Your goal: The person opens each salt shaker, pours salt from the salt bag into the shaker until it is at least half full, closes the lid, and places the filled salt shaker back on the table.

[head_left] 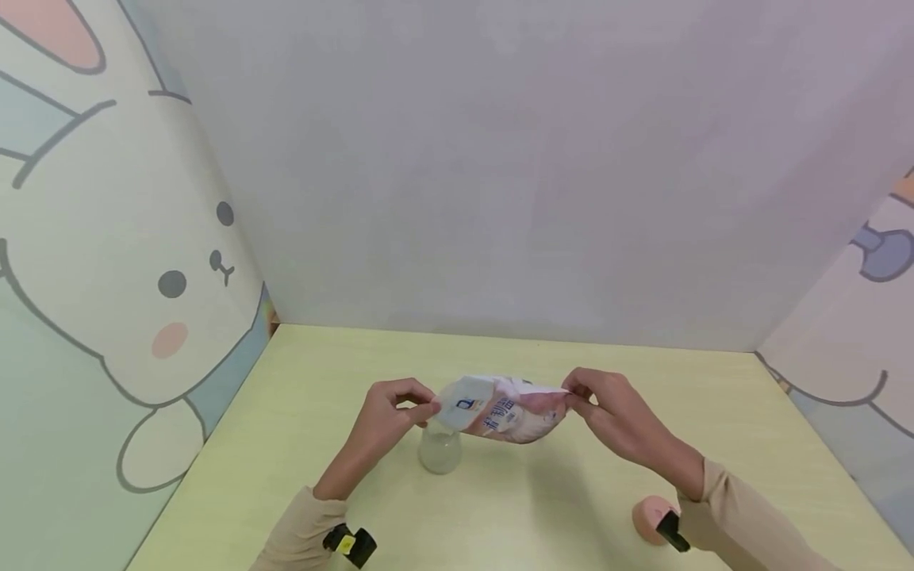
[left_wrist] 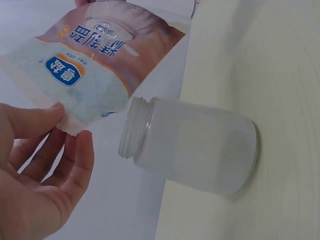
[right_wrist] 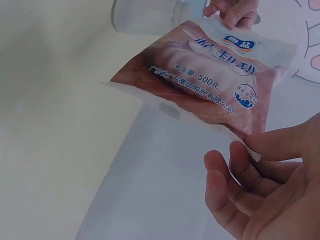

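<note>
A printed plastic bag of refined salt [head_left: 510, 412], pink-brown at one end and pale blue at the other, is held tilted above the table. My left hand [head_left: 385, 420] pinches a corner of its pale end between thumb and fingers. At the opposite end my right hand [head_left: 617, 416] pinches another corner. Under the pale end a clear glass jar [left_wrist: 195, 145] stands upright without a lid, its threaded mouth [left_wrist: 136, 127] close to the bag's lower edge. In the head view the bag partly hides the jar's mouth. Whether salt is coming out cannot be told.
A round pink object [head_left: 648, 519] sits on the pale yellow table [head_left: 343, 357] beside my right forearm, partly hidden by the wrist camera. A grey wall [head_left: 500, 198] closes off the back. Side panels with cartoon animals [head_left: 128, 262] flank the table.
</note>
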Available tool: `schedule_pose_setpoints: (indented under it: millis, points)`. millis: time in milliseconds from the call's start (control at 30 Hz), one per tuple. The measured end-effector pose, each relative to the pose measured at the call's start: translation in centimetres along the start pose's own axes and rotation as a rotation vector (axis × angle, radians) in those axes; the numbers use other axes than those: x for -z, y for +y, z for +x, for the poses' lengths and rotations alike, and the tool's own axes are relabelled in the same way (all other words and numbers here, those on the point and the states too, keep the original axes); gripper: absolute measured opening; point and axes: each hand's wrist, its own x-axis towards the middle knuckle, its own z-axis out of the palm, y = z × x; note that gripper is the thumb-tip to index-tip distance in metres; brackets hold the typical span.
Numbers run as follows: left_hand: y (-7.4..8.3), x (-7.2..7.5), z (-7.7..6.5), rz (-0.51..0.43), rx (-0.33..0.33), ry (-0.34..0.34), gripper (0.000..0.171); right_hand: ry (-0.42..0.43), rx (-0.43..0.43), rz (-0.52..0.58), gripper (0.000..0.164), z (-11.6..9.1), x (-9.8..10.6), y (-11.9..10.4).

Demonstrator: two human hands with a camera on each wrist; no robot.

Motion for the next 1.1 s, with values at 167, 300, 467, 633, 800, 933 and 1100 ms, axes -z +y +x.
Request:
schedule_pose_setpoints:
  millis: [167,300,467,633,800,933,1100]
  points:
    - [0.3,0.0,-0.3,-0.006,-0.009,0.011,0.006,0.001,0.011,-0.004,0.017,0.2,0.2,-0.3]
    - [0.1,0.2,-0.2,-0.006,-0.007,0.011,0.004,0.008,0.022,-0.011,0.017,0.3,0.2,-0.4]
    - [-0.2,0.4,0.0,-0.006,-0.002,0.009,0.005,0.039,0.041,-0.028,0.017,0.6,0.0,-0.5]
    - [-0.2,0.5,-0.1,-0.003,0.013,0.013,0.006,0.051,0.044,-0.036,0.017,0.9,-0.1,-0.8]
    - [-0.2,0.6,-0.2,0.005,0.014,0.017,0.005,0.055,0.045,-0.041,0.016,1.2,-0.1,-1.0]
    - [-0.2,0.7,-0.2,0.01,0.016,0.017,0.005,0.061,0.051,-0.049,0.016,1.3,0.0,-1.1]
    - [-0.3,0.7,-0.3,0.009,0.019,0.015,0.005,0.061,0.055,-0.046,0.017,1.3,0.0,-1.3]
